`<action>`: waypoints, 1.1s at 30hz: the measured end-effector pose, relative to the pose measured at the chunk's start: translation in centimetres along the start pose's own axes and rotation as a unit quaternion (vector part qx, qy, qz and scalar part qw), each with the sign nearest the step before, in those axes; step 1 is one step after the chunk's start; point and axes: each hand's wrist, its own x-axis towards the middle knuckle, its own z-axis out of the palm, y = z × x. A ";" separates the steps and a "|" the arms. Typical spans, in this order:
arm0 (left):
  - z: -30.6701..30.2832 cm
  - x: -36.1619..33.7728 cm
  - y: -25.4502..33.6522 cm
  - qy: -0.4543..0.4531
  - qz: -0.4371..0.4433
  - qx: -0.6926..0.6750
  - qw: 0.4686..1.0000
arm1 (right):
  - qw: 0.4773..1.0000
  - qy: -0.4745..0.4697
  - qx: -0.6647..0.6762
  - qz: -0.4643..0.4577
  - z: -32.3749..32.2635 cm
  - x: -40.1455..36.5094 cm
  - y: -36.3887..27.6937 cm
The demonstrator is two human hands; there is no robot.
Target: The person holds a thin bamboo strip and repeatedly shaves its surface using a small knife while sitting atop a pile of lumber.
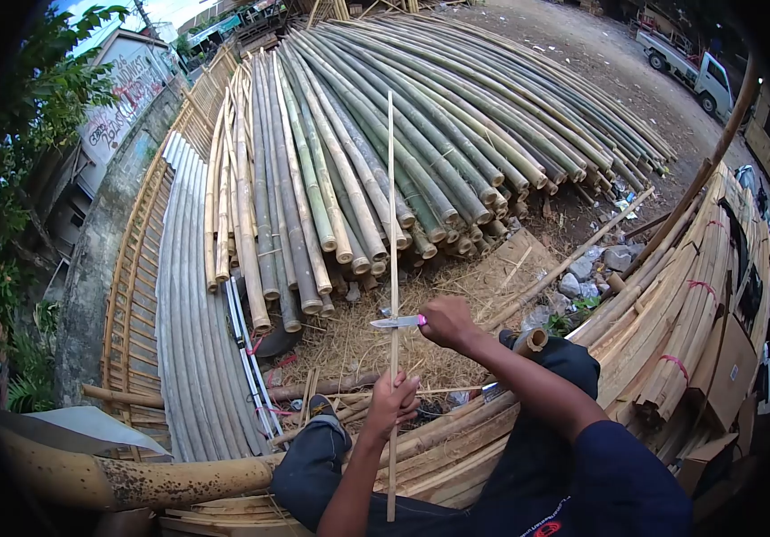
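Note:
A long, thin bamboo strip (393,233) stands nearly upright in front of me, its lower end over my lap. My left hand (393,401) is closed around its lower part. In my right hand (447,322) is a knife (397,321) with a pink handle, gripped in a fist. The blade points left and lies across the strip, seemingly touching it, above my left hand. My knees are bent on both sides of the strip. Straw-like bamboo shavings (340,345) cover the ground beyond my hands.
A large stack of bamboo poles (376,152) lies ahead. To the right are bundles of split bamboo (680,304) tied with pink string, and some rocks (573,285). Corrugated sheets (190,304) and a bamboo ladder-like frame (130,295) lie left. A thick bamboo pole (170,481) crosses near my left knee.

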 end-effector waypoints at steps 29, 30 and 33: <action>2.8 -5.2 -2.1 0.008 0.048 0.127 0.991 | 0.805 0.069 0.544 0.225 -3.7 -0.3 4.1; 2.6 -5.5 -2.5 0.012 0.053 0.131 0.990 | 0.658 -0.051 0.716 0.228 -4.3 -0.8 3.0; 3.2 -6.7 -3.5 0.094 0.067 0.252 0.961 | 0.664 -0.089 0.721 0.178 -3.7 -2.9 -1.6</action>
